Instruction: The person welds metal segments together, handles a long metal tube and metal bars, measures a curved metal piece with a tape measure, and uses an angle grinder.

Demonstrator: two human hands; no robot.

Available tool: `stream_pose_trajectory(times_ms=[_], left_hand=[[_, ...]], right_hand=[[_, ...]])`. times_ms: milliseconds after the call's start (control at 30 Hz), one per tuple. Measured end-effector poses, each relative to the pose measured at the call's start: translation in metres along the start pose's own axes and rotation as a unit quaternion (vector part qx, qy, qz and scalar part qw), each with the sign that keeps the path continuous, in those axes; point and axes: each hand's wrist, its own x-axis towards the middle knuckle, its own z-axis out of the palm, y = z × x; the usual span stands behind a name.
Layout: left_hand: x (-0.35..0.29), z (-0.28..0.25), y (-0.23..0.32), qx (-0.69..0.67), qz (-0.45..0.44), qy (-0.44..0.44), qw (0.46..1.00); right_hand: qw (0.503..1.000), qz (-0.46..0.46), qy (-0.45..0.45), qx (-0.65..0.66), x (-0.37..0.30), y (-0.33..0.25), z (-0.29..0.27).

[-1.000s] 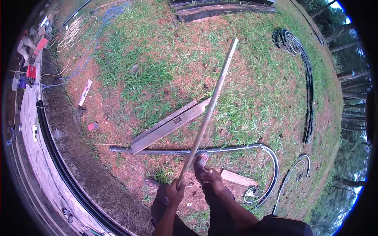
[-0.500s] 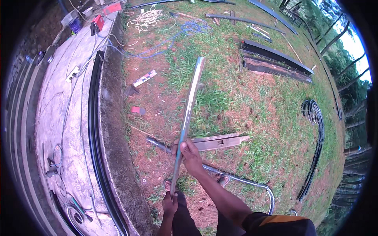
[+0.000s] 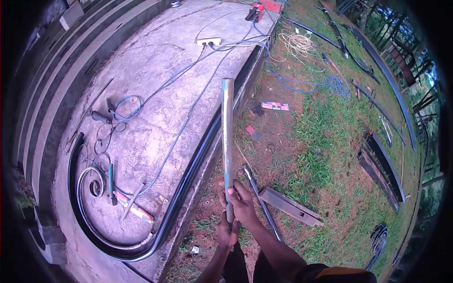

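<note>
A straight metal pipe (image 3: 227,127), shiny with blue-green patches, points away from me over the edge of a concrete slab (image 3: 155,118). My right hand (image 3: 242,203) is closed around it near its lower end, thumb on top. Just below, my left hand (image 3: 227,232) grips the end closest to me. Beneath the pipe, a long black metal bar (image 3: 188,177) runs along the slab's edge and curls into a hook at the near left. Inside that curve lie a metal scroll (image 3: 88,181) and a hammer with a green handle (image 3: 111,177).
Blue cables cross the slab to a power strip (image 3: 209,42) and a red machine (image 3: 255,13). On the grass to the right lie a rusty metal beam (image 3: 292,207), dark steel channels (image 3: 381,172) and a coiled pale cable (image 3: 298,43).
My view has turned left, bringing more of the slab into sight. The pipe has swung over the slab's edge, and my left hand has come closer to my right hand along it.
</note>
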Motion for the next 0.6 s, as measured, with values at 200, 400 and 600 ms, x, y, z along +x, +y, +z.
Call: stream_pose_trajectory(times_ms=[200, 400, 600], left_hand=[[0.023, 0.003, 0.0, 0.053, 0.063, 0.024, 0.996], [0.038, -0.039, 0.009, 0.02, -0.03, 0.173, 0.984], [0.05, -0.102, -0.05, 0.169, -0.088, 0.315, 0.93]], right_hand=[[0.964, -0.03, -0.144, -0.22, 0.032, 0.004, 0.015], [0.874, -0.108, -0.273, -0.387, 0.056, -0.021, 0.001], [0.83, -0.005, -0.342, -0.44, 0.079, -0.01, 0.004]])
